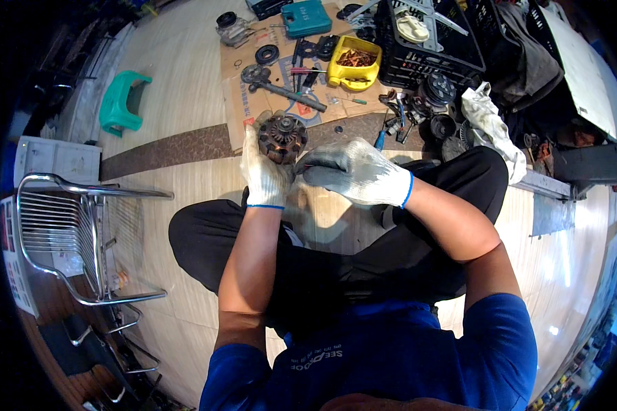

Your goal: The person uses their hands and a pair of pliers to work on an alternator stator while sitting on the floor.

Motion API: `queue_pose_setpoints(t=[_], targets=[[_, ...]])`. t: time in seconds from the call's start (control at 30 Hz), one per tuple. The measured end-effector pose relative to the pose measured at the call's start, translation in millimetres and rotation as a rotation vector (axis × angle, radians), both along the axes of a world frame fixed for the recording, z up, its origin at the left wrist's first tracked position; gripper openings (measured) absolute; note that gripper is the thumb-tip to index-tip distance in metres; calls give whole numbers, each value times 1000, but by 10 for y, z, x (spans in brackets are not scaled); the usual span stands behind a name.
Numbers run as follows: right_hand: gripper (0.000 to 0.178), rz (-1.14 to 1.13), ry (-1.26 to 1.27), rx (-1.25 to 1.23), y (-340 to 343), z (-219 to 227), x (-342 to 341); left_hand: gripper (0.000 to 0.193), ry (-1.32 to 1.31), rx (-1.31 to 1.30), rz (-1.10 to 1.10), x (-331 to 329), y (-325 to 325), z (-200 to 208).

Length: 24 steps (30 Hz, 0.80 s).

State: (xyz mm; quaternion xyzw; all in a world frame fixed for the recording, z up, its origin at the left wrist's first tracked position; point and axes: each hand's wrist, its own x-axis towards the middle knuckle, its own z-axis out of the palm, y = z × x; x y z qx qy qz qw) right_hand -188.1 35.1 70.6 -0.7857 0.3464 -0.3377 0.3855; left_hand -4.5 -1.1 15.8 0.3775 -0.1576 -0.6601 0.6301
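My left hand (262,171), in a white knit glove, is closed around the side of an alternator rotor (282,137). The rotor is round and dark, with a finned centre and copper-coloured parts around its rim. Close beside it, my right hand (355,171) wears a white glove with grey-stained fingers. Those fingers are curled and pressed together near the rotor's lower right edge. A thin reddish bit shows at their tips, too small to name. Both hands are above the floor in front of my crossed legs.
Beyond the rotor, cardboard (236,103) carries a hammer-like tool (291,94), a cut yellow jug (355,60) of copper-coloured scraps and a teal case (306,18). A black crate (428,65) and loose metal parts lie to the right. Leftward are a green stool (122,103) and metal chair (65,233).
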Motion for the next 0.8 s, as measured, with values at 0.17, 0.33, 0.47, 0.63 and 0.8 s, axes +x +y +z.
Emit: queue_pose_setpoints(t=[0.17,0.33,0.47,0.63,0.8], targets=[[30,-91,150,102,-17,-14,-26,54,196,21,-88,53,-4,-94],[32,-163,85,264,-98,1,-54,50,414,29,-176,17,35,-169],[32,-155,13,358,-153,70,-147,48,325,-5,-173,-45,48,-73],[34,-162,-42,445,-179,70,-226,48,379,-75,-253,-32,53,-101],[37,-88,-64,572,-217,8,-249,51,633,-33,-347,57,-30,-436]])
